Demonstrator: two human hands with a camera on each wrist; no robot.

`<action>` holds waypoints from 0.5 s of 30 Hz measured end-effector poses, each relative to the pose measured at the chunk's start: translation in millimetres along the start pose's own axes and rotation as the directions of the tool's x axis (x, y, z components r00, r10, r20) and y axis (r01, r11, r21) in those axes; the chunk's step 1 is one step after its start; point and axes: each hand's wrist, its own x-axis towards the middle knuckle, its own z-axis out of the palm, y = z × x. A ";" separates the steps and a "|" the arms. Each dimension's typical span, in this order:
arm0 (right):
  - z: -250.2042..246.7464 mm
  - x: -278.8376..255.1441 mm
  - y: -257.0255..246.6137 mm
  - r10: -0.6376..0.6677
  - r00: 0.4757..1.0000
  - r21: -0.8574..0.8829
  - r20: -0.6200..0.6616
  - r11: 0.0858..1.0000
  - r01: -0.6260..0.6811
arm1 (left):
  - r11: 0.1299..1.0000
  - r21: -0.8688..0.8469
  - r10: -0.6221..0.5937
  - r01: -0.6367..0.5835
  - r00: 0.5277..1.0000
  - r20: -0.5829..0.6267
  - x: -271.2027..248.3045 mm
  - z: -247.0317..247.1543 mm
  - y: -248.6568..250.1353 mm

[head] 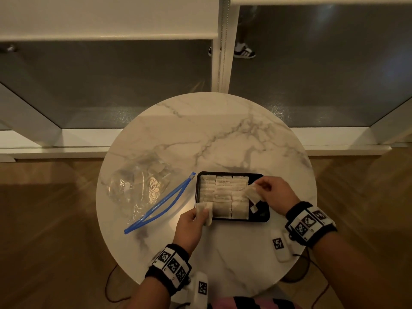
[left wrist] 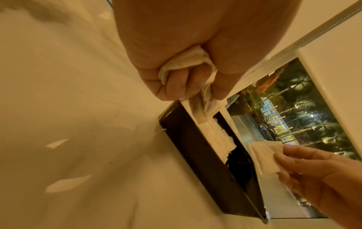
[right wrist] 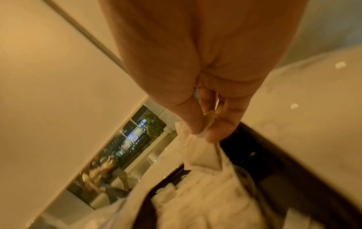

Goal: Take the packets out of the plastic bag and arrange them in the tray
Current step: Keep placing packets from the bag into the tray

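Note:
A black tray (head: pixel 260 217) sits on the round marble table, with three columns of white packets (head: pixel 223 195) lying in it. My left hand (head: pixel 196 216) grips white packets (head: pixel 206 211) at the tray's near left corner; the left wrist view shows those packets (left wrist: pixel 188 62) bunched in the curled fingers. My right hand (head: pixel 262 189) pinches one packet (head: pixel 252 194) over the tray's right side, and its tag (head: pixel 253 209) dangles on a string. The right wrist view shows this packet (right wrist: pixel 201 156) hanging from thumb and forefinger. The clear plastic bag (head: pixel 142 186) with a blue zip (head: pixel 160 204) lies to the left, a few packets inside.
The tray's right strip (head: pixel 264 208) shows bare black. White sensor units (head: pixel 279 244) hang from both wrists near the table's front edge. A glass wall with white frames (head: pixel 223 63) stands behind the table. The floor around is wood.

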 end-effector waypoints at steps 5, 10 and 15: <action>-14.7 35.6 -1.5 -0.047 0.997 -0.375 0.056 0.925 0.065 | 0.998 0.054 -0.017 0.020 0.999 -0.050 2.7 4.7 -8.7; -12.0 55.7 -14.2 -0.044 0.980 -0.679 0.196 0.715 0.168 | 0.998 0.065 -0.008 0.012 0.998 -0.070 2.6 7.8 -10.0; -5.7 67.3 -19.0 -0.057 0.966 -0.828 0.252 0.504 0.246 | 0.998 0.068 0.005 0.001 0.996 -0.090 4.0 9.4 -11.8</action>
